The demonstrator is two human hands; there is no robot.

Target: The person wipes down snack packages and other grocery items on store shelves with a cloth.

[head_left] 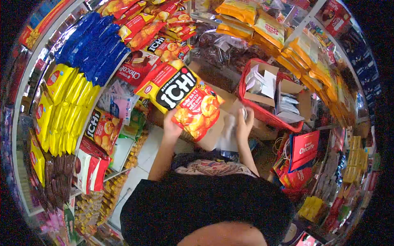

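Currently, left hand point(171, 126) grasps ICHI bag point(182, 98); right hand point(245, 121) is near red basket point(271, 115), its grip indeterminable

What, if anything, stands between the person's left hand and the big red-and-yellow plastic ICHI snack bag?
Nothing visible: the left hand holds the red-and-yellow plastic ICHI snack bag directly, at its lower left edge. The right hand looks apart from it.

We are standing in a shop: blue packets point(92, 47) and yellow packets point(65, 108) are filling whole rows, orange packs point(269, 29) are lining the opposite side, and the held ICHI bag point(186, 100) is matching other ICHI packs point(102, 131) on display.
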